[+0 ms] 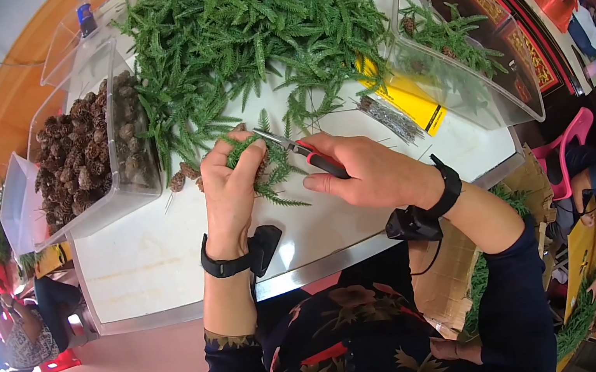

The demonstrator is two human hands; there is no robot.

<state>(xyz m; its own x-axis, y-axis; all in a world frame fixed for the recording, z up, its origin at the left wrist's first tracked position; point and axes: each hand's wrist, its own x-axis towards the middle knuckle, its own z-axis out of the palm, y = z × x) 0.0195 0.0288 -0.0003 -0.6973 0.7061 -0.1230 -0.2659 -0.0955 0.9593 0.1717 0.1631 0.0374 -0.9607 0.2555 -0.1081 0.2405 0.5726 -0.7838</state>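
Between the fingers of my left hand [228,178] is an artificial pine sprig [275,168], its green needles fanning out to the right and toward me. My right hand [370,166] grips a pair of pliers [318,157] with red and black handles. The metal jaws reach the sprig beside my left fingertips; whether they touch a stem I cannot tell. Loose pine cones [188,173] lie just left of my left hand, one partly hidden behind it. A large pile of green sprigs [248,29] covers the far part of the white table [139,272].
At the left stands a clear plastic bin [136,162] full of pine cones. Another clear bin [493,106] at the right holds sprigs with cones. Thin wires [391,119] lie by a yellow package [419,106]. A bottle [85,15] stands far left. Other people sit at both sides.
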